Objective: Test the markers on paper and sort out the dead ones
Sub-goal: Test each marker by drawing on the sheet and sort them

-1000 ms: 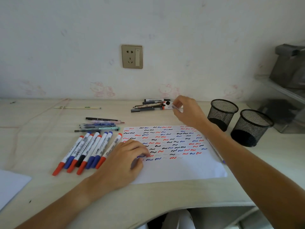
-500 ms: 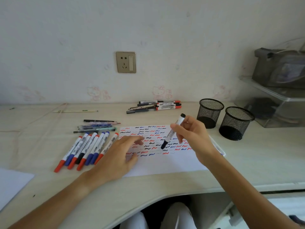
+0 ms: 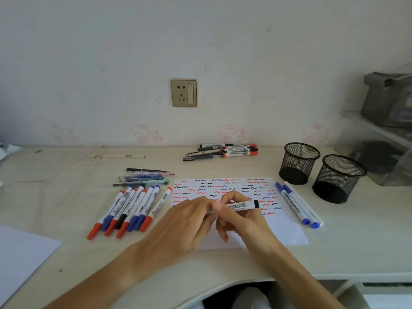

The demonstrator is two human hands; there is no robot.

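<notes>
As both hands grip it | marker label: "BOARD MARKER" | above paper

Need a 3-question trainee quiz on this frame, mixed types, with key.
1. True or false: both hands hold one marker over the paper.
2. How many mesh cups stand on the desk?
3. The two blue-capped pens apart from the rest lie: A) left of the paper B) right of the paper C) in a cup

Key: 1 true: left hand and right hand grip it. 2 two. 3 B.
</notes>
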